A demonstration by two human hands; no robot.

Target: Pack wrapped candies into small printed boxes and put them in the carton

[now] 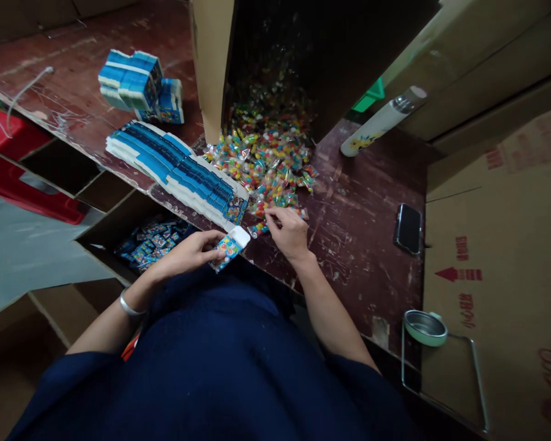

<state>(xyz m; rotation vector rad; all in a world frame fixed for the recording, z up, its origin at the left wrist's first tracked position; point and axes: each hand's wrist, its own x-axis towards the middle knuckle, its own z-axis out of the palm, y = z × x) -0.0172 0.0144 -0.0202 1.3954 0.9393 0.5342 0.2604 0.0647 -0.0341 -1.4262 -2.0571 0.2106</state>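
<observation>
My left hand (190, 251) grips a small blue printed carton (229, 246) with its white flap open, held near the table's front edge. My right hand (289, 231) rests on the table with its fingers pinched at the near edge of a heap of small colourful wrapped candy packets (264, 162). A single packet (258, 229) lies by the right thumb. What the right fingers hold is too small to make out. A long row of flat blue cartons (174, 168) lies just left of the heap.
A big cardboard box (211, 61) lies open on its side, spilling the candy. More blue cartons (138, 82) are stacked at the back left. A box of filled cartons (151, 242) sits below the table. A phone (408, 228), a white bottle (381, 122) and a metal cup (425, 326) are to the right.
</observation>
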